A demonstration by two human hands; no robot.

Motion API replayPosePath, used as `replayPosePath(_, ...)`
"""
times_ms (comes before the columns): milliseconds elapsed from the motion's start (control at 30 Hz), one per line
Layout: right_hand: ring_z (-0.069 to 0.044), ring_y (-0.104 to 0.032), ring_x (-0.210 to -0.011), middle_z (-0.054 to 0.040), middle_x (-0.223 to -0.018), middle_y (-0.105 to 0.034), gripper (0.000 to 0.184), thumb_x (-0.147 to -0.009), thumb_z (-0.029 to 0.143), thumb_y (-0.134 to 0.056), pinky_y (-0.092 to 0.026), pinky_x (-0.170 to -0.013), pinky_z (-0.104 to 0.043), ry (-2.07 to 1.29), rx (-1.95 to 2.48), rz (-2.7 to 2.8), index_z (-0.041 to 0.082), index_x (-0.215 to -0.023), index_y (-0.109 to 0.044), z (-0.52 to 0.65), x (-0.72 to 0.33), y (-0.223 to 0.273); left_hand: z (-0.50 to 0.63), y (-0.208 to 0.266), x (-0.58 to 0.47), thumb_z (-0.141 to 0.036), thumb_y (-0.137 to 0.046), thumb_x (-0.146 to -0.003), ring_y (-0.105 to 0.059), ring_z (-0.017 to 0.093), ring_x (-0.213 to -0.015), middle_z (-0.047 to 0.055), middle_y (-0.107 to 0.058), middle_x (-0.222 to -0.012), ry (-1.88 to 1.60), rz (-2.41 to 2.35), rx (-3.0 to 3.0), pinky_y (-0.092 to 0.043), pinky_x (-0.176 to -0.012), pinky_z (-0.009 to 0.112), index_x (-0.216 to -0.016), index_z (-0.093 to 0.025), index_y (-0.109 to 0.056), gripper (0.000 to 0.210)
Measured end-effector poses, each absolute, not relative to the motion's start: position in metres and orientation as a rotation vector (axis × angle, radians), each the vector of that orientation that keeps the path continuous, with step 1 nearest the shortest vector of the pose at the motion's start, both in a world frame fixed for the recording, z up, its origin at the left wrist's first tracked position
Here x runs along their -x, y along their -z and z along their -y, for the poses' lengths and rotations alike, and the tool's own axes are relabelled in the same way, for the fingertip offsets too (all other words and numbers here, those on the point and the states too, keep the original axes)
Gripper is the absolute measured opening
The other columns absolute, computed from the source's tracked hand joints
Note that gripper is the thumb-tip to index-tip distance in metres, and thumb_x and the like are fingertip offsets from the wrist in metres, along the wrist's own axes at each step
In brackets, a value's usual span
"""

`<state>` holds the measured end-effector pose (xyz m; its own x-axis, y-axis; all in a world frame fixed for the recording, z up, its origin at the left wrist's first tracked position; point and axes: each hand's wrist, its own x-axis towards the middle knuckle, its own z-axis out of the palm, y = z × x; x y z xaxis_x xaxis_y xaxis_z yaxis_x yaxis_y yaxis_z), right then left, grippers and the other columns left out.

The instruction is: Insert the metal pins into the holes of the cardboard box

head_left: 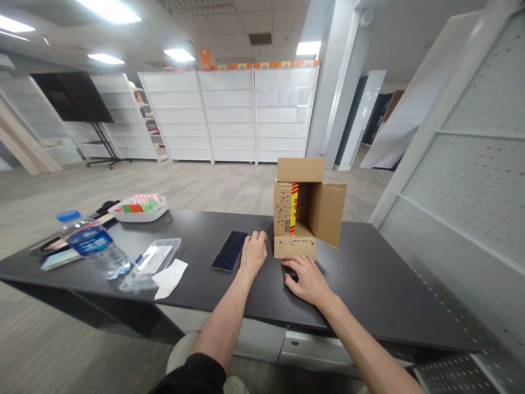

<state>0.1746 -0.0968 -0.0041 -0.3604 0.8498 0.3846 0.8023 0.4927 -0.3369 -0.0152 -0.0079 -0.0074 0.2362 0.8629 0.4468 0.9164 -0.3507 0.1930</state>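
My left hand (254,253) rests on the table, its fingers curled into a loose fist. It lies beside the right edge of a dark smartphone (229,250), and nothing shows in it. My right hand (305,278) is bent over a small black object with pale stripes (292,273), holding it against the tabletop. Most of that object is hidden under the palm, so its kind is unclear. Just beyond the right hand stands a cardboard box (283,210), its opening toward me and its flaps spread. Red-and-yellow tape runs down it, and one flap hangs near my fingertips.
On the left of the dark table (369,284) are a water bottle (94,243), a clear plastic case (158,257), a white tissue (170,279) and a white basket (141,215) of colourful packets. A perforated white panel (471,164) borders the right side.
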Motion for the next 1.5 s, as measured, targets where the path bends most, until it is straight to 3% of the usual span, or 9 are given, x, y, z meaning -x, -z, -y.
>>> replayPosePath(267, -0.023, -0.057, -0.106, -0.0076, -0.117, -0.067, 0.037, -0.074, 0.013, -0.053, -0.039, -0.094, -0.036, -0.129, 1.384, 2.261, 0.019, -0.107, -0.068, 0.0976, -0.1742, 0.0021, 0.0076, 0.0065, 0.0153, -0.009, -0.039, -0.092, -0.058, 0.019, -0.090, 0.005, -0.060, -0.097, 0.728, 1.718, 2.379, -0.043, -0.092, 0.033, -0.099, -0.022, -0.056, 0.023)
replayPosePath(667, -0.023, -0.057, -0.103, -0.0068, -0.114, -0.067, 0.034, -0.075, 0.013, -0.053, -0.040, -0.092, -0.035, -0.122, 1.378, 2.257, 0.020, -0.105, -0.069, 0.0977, -0.1734, 0.0015, 0.0073, 0.0066, 0.0155, -0.009, -0.039, -0.092, -0.058, 0.019, -0.092, 0.006, -0.059, -0.098, 0.717, 1.730, 2.391, -0.043, -0.093, 0.033, -0.100, -0.022, -0.056, 0.023)
replayPosePath(1500, -0.022, -0.060, -0.098, -0.0060, -0.101, -0.070, 0.017, -0.095, 0.020, -0.050, -0.042, -0.087, -0.035, -0.060, 1.317, 2.253, 0.021, -0.100, -0.066, 0.0944, -0.1733, 0.0017, 0.0067, 0.0069, 0.0157, -0.010, -0.039, -0.093, -0.058, 0.018, -0.091, 0.005, -0.060, -0.098, 0.720, 1.732, 2.384, -0.042, -0.092, 0.031, -0.099, -0.022, -0.056, 0.022)
